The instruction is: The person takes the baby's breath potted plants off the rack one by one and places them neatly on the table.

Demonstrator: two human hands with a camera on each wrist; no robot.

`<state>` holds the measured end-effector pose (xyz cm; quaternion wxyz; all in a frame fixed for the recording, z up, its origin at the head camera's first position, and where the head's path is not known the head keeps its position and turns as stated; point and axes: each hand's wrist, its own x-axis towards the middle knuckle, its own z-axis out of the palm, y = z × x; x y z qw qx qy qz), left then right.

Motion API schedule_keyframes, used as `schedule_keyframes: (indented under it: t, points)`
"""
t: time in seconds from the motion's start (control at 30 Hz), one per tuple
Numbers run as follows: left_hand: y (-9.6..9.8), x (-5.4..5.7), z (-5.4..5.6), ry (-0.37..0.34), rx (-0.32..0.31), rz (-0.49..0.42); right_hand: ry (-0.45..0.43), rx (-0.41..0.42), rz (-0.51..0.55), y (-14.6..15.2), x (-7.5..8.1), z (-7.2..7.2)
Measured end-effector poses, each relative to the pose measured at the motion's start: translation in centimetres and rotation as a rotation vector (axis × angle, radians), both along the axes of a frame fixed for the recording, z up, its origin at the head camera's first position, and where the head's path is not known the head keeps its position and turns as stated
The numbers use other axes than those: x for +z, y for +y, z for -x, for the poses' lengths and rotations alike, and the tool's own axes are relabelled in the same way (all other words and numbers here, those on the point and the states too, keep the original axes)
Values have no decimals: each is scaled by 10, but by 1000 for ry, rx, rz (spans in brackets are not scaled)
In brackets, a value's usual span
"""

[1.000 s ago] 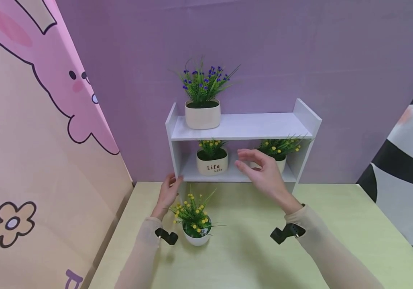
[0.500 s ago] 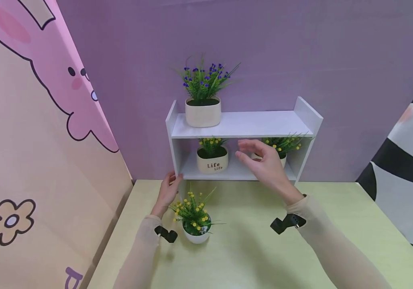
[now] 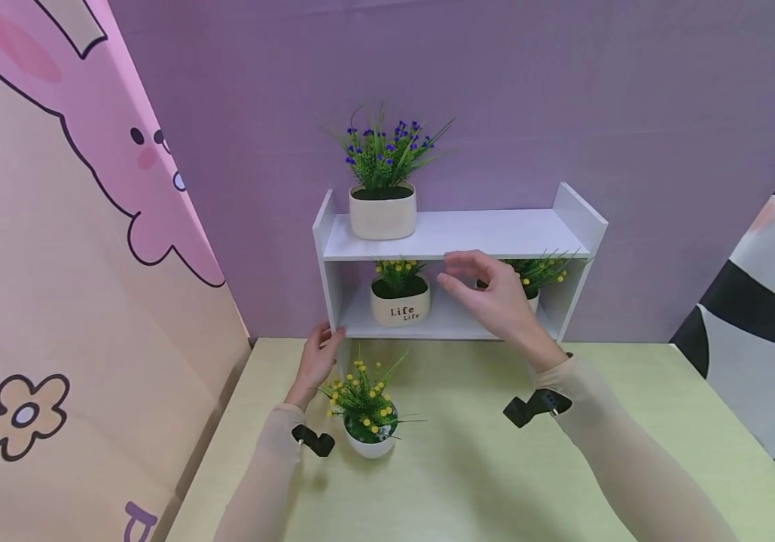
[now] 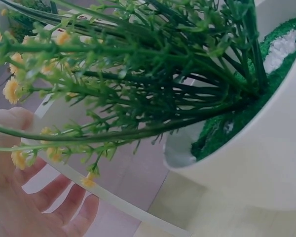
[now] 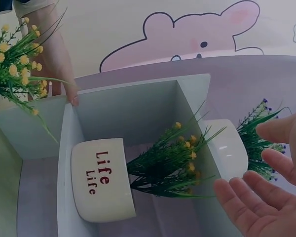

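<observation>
At the left side panel of a white two-tier shelf, my left hand grips the lower edge, thumb at the front and fingers along the outer side. My right hand hovers in front of the shelf, fingers gently bent and apart from the thumb, holding nothing. Behind it, a yellow-flowered potted plant is partly hidden. A cream pot lettered "Life", with yellow flowers, stands on the lower tier at left. On the upper tier's left end is a pot of blue-purple flowers.
A round white pot with yellow flowers stands on the pale table in front of the shelf, close to my left wrist. The purple wall rises behind the shelf. A cartoon-printed wall borders the table's left side.
My right hand has risen a little in front of the shelf, now covering more of the right-hand plant. The left hand keeps its place on the shelf's side, and the pots stay put.
</observation>
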<state>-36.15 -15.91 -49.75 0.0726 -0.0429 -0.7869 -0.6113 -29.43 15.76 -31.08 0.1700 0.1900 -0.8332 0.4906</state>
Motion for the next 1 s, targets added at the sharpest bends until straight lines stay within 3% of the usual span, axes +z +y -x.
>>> schedule_keyframes:
  t: [0.3,1.0]
  points:
    - [7,2,-1,-15,-7,-5,-15,-37,-7,5,8,3]
    - [0,2,-3,-10,-7,-12,-47,5,22,-6,25,20]
